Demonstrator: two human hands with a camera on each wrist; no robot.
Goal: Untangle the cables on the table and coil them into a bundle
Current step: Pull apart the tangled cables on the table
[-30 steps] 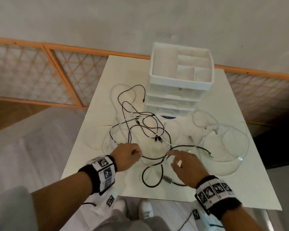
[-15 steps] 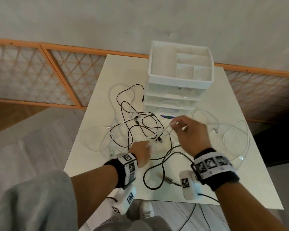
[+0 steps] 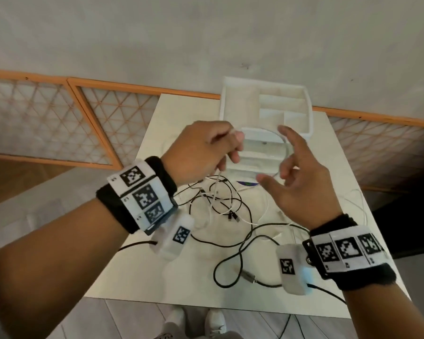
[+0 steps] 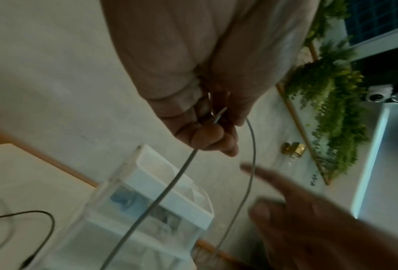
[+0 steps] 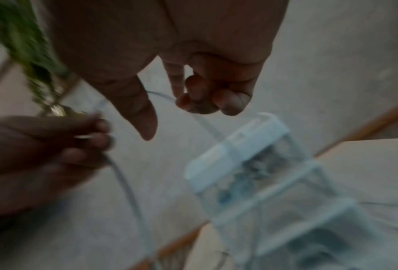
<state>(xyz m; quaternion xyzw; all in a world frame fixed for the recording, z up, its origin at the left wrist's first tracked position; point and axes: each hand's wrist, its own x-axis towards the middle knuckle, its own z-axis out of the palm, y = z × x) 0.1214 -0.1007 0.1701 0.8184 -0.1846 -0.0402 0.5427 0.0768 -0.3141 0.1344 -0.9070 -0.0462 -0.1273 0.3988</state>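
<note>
A tangle of black cables (image 3: 230, 204) and thin white ones lies in the middle of the white table (image 3: 137, 265). My left hand (image 3: 230, 148) is raised above it and grips a white cable (image 3: 217, 189) in curled fingers; its metal plug shows at the fingertips in the left wrist view (image 4: 219, 115). From there the cable (image 4: 170, 182) hangs down to the tangle and also arcs over to my right hand (image 3: 291, 167). That hand is spread, index finger out, and the arc lies against its fingertips (image 5: 179, 100) without a clear grip.
A white drawer organizer (image 3: 299, 113) stands at the table's far side, right behind the hands. A black cable with a metal plug (image 3: 249, 278) loops near the front edge. Thin pale cables (image 3: 357, 199) lie at the right. An orange lattice rail runs behind.
Both hands have risen from the tabletop. The left hand has taken hold of a white cable and lifted it; the right hand has come up beside it against the cable's loop.
</note>
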